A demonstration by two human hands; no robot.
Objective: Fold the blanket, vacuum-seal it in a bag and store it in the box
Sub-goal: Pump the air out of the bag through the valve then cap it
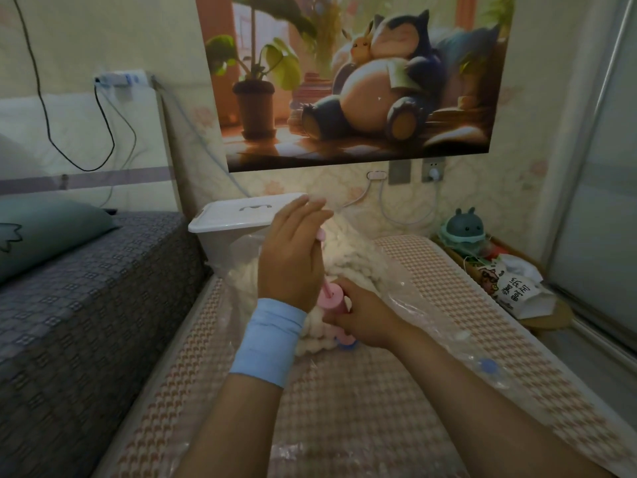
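Pump stands near upright on the bag, long axis running up and a bit away from the person, rod drawn out w/ the handle at the top. Right hand is the lower one: fingers wrapped round the pink barrel, clamping it down over what looks like the blue valve. Left hand, blue wristband on it, sits directly above along the same axis, at the handle. Its fingers look mostly straight, back of hand to camera, so can't tell if the thumb hooks the handle or the palm just bears on it. Next stroke prob goes straight down the rod toward the right hand; any sideways lean could tip the barrel off the valve.

Blanket is inside the bag, just behind and under both hands: white, knobbly fleece, soft and puffy, looks not yet flattened. Bag is clear, crinkly, slippery film spread over a houndstooth woven mat. A loose blue cap lies on the film to the right. Box, white rigid plastic, lid on, stands beyond the blanket beside the bed
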